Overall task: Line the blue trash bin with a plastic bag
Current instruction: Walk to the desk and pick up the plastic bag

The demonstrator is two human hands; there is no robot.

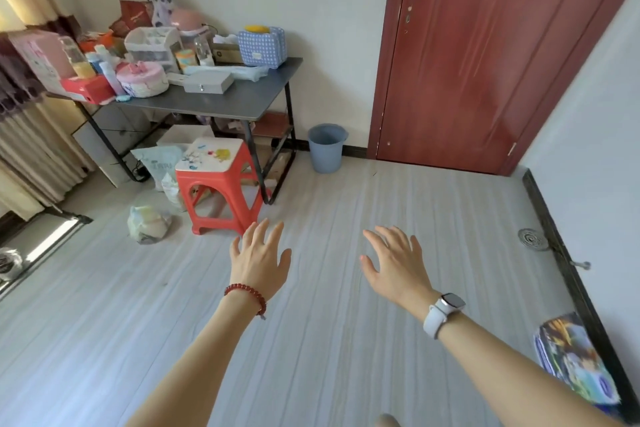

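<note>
**Bin bare, both hands empty: the job has not begun**

Standing here, I see the round blue plastic trash bin [327,148] on the pale floor against the far wall, between the leg of the grey-topped metal-framed bench [221,101] and the red-brown wooden door [485,52]. Its mouth looks bare; no liner shows over the rim.

The person's left hand [259,262], with a red bead bracelet [246,295] at the wrist, and right hand [394,262], with a white-strapped smartwatch [445,310], are both held out palm-down over the floor, well apart from the bin. The fingers [266,234] of each are spread and loose, gripping nothing.

I judge this the very first step: a plastic bag has yet to be fetched. I cannot pick out a clean, unused one. The next move calls for finding a bag, perhaps among the clutter on or under the bench, then crossing to the bin and opening the bag over its rim.

By count: one blue bin, two hands, one bench, one orange-red plastic stool [221,180] with a white top, one door, and one knotted, filled clear bag [148,224] on the floor beside the stool.
</note>
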